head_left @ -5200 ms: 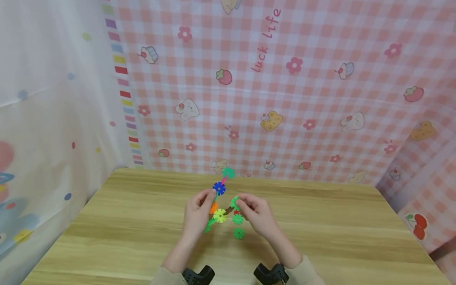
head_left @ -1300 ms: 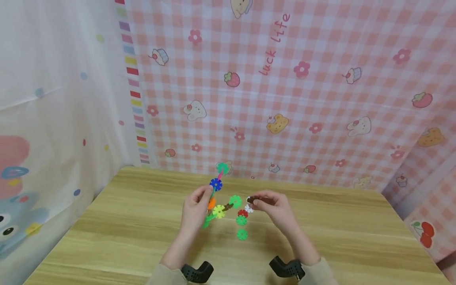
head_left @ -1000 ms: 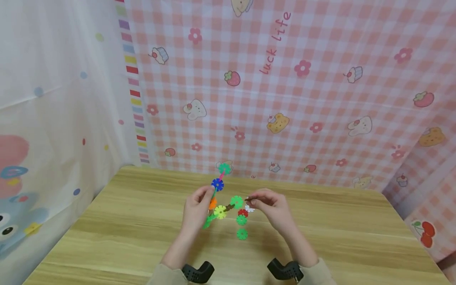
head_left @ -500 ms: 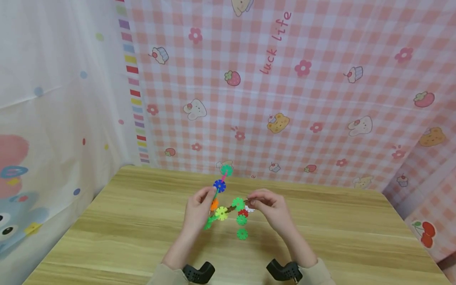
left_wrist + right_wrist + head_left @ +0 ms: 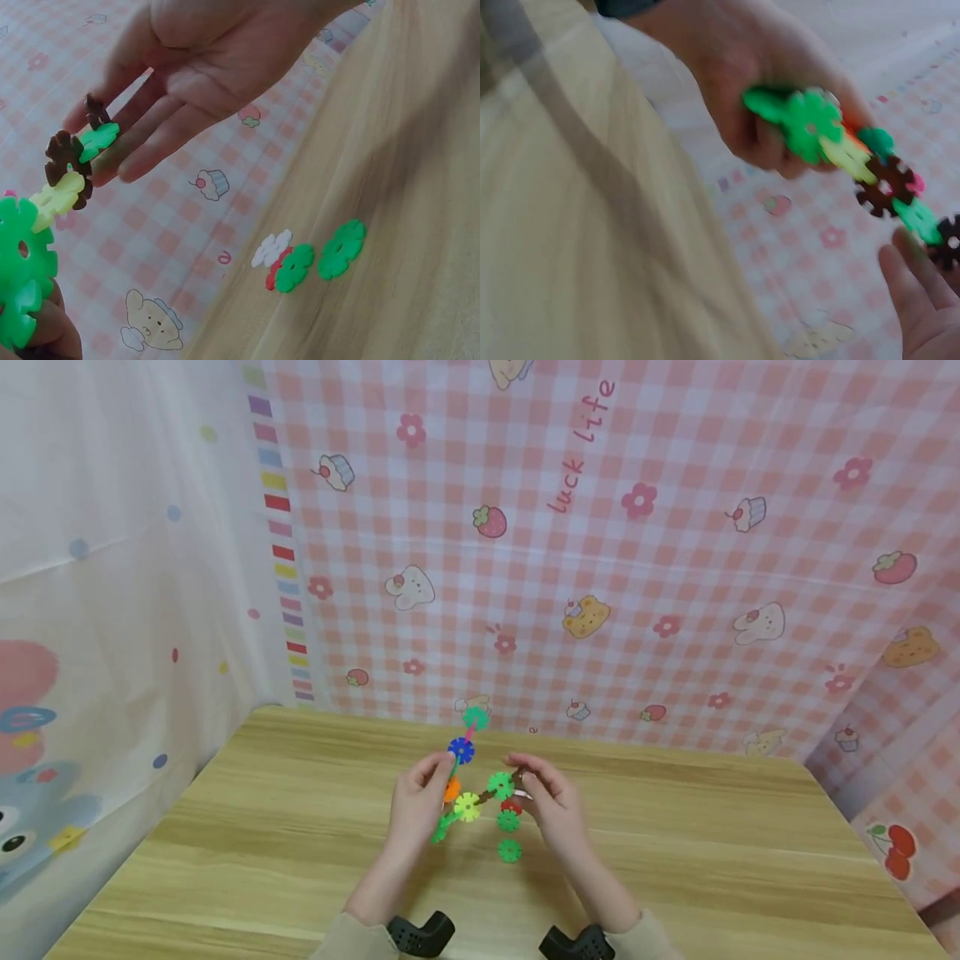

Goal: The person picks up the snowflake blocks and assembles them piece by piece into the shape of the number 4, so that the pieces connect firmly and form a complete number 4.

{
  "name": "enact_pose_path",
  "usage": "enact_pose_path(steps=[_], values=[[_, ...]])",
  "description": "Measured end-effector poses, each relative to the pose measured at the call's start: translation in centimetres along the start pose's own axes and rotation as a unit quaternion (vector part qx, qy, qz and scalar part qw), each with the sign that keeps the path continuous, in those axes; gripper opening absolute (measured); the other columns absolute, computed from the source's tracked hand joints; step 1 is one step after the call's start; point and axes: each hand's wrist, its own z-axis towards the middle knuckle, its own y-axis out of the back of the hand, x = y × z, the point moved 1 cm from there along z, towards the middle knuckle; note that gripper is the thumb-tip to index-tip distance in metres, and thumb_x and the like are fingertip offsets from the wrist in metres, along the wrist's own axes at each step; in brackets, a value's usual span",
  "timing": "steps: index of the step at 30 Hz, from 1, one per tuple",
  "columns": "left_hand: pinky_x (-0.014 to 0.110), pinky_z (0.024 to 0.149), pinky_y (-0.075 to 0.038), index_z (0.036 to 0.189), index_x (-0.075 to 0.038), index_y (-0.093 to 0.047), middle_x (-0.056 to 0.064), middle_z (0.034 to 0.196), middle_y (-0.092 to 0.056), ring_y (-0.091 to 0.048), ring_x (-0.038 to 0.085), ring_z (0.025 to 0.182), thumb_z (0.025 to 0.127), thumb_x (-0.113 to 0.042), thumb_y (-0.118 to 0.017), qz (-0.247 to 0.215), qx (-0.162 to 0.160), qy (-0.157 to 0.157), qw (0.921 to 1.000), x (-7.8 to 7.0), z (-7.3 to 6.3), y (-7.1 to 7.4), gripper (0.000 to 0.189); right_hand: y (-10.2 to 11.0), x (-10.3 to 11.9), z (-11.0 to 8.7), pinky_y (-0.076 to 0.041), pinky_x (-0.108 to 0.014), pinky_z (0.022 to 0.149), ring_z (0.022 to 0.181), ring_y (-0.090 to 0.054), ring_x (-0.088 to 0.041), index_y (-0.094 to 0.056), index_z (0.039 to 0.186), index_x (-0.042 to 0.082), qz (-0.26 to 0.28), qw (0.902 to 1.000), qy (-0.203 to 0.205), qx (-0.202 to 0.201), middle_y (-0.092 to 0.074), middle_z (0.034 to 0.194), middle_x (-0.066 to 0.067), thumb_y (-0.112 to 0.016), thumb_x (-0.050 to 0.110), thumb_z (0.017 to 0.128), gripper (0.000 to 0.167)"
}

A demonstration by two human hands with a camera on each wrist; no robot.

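In the head view my left hand grips a branching chain of slotted plastic snowflake discs. A blue disc and a teal disc stick up from it; orange, yellow and green discs sit lower. A yellow disc, a brown disc and a green disc run on toward my right hand. At that end is another brown snowflake disc, joined to the green one, between my right thumb and fingers. The right fingers look fairly straight in the left wrist view; their contact is partly hidden.
Loose on the wooden table lie a red disc, a green disc, another green disc and a white disc. A pink checked cloth hangs behind the table.
My right hand let go of a green disc on the chain and took up a brown disc. It brought this left to the chain's green disc, where it is now joined. My left hand kept its grip.
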Motion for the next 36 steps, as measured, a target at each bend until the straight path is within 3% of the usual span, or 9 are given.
enact_pose_path(steps=[5,14,22,28,36], values=[[0.028,0.063,-0.056,0.115,-0.002,-0.068,0.001,0.077,-0.053,-0.047,0.010,0.065,0.098,-0.029,-0.058,-0.001,-0.009,0.011,0.9999,0.1,0.0,-0.2,0.033,-1.0,-0.3,-0.4,-0.055,-0.024,0.075,0.095,-0.056,-0.010,-0.050,0.131,-0.011,0.056,0.9960,-0.032,-0.063,-0.061,0.121,-0.009,-0.053,0.010,0.100,0.037],[0.020,0.046,-0.045,0.101,-0.005,-0.072,-0.001,0.066,-0.049,-0.044,0.008,0.052,0.097,-0.028,-0.060,0.011,-0.033,-0.021,0.9992,0.5,-0.2,-0.7,0.026,-2.1,-0.5,-0.9,-0.053,-0.019,0.075,0.093,-0.059,-0.010,-0.058,0.124,-0.006,0.130,0.9760,-0.055,-0.166,-0.065,0.113,-0.004,-0.056,0.007,0.098,0.029],[0.019,0.044,-0.041,0.104,-0.006,-0.072,-0.001,0.065,-0.050,-0.043,0.008,0.051,0.098,-0.029,-0.059,0.017,-0.052,-0.024,0.9982,0.2,-0.6,-0.8,0.027,-2.4,-0.8,-1.3,-0.054,-0.023,0.081,0.101,-0.063,-0.015,-0.061,0.122,-0.003,0.198,0.9649,-0.049,-0.165,-0.065,0.115,-0.010,-0.056,0.004,0.097,0.026],[0.018,0.042,-0.037,0.102,-0.003,-0.071,-0.002,0.061,-0.047,-0.041,0.008,0.048,0.097,-0.027,-0.060,-0.001,-0.041,-0.037,0.9985,0.1,-0.5,-0.8,0.027,-2.4,-0.8,-1.2,-0.053,-0.026,0.084,0.100,-0.062,-0.014,-0.062,0.119,0.001,0.184,0.9715,-0.030,-0.146,-0.065,0.116,-0.006,-0.058,0.010,0.098,0.024],[0.019,0.044,-0.035,0.103,-0.003,-0.072,-0.003,0.063,-0.047,-0.040,0.007,0.051,0.097,-0.028,-0.061,0.014,-0.047,-0.032,0.9983,0.2,-0.3,-0.7,0.028,-1.8,-0.9,-1.0,-0.053,-0.027,0.082,0.101,-0.062,-0.013,-0.065,0.115,0.010,0.164,0.9780,-0.037,-0.124,-0.066,0.115,-0.002,-0.057,0.014,0.098,0.019]])
